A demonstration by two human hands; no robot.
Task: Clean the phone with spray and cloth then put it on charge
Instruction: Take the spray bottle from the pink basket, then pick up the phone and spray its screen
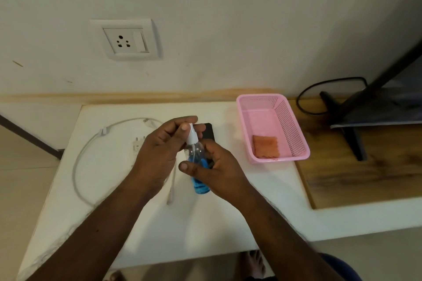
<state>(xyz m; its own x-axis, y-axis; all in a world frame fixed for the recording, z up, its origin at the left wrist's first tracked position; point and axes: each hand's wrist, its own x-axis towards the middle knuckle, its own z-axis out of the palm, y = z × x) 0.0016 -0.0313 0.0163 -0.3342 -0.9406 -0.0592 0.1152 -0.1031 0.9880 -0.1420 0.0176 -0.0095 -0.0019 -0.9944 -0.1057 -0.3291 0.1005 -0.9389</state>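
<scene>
A clear spray bottle (196, 150) with blue liquid and a white nozzle is held over the white table (228, 212). My right hand (212, 169) grips its lower body. My left hand (159, 146) has fingers around the white nozzle top. Under the hands lies a black phone (209, 131), mostly hidden. An orange cloth (266, 146) lies in the pink basket (296, 134) to the right. A white charging cable (91, 143) loops on the left, with a white plug adapter (137, 145) beside my left hand.
A white wall socket (125, 40) sits on the wall above the table's left. A wooden board (365, 178) on the right carries a monitor stand (351, 130) and a black cord (303, 102). Feet show below the table's front edge.
</scene>
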